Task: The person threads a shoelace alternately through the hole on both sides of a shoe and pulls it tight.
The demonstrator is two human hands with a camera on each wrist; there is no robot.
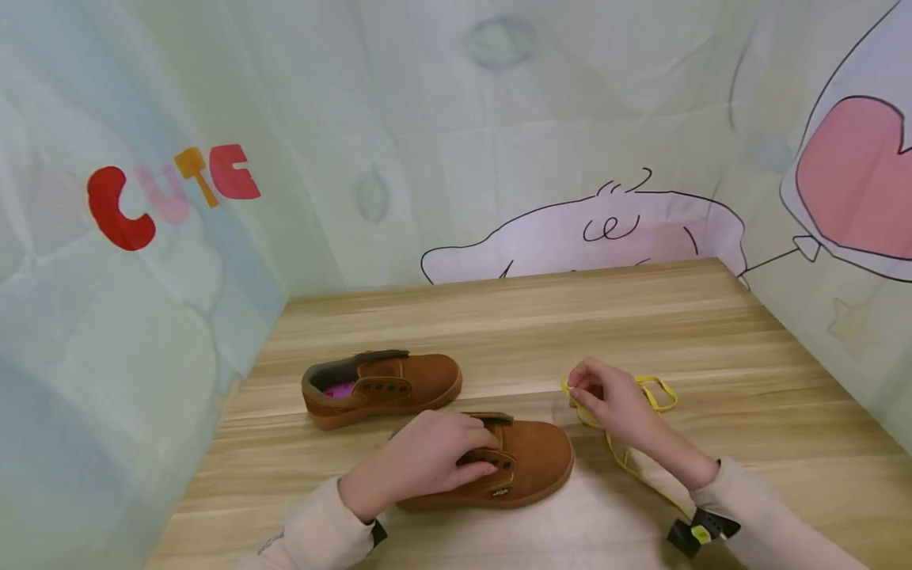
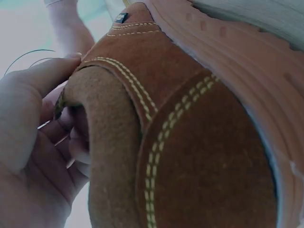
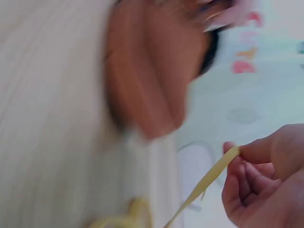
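Observation:
A brown lace-up shoe (image 1: 543, 459) with dark eyelets lies nearest me, its toe to the right. My left hand (image 1: 427, 459) grips it at the opening; in the left wrist view the fingers reach inside while the thumb lies along the edge of the eyelet flap. Right of the toe, my right hand (image 1: 618, 402) pinches a flat yellow shoelace (image 3: 209, 179) between thumb and fingers. The rest of the lace trails in loops on the table, under and behind that hand. No lace shows in the near shoe's visible eyelets.
A matching brown shoe (image 1: 433, 380), with a pink insole and bare eyelets, stands behind the first, toe also to the right. Both are on a wood-grain table (image 1: 527, 317). A printed cloth (image 1: 321, 119) walls in the back and sides.

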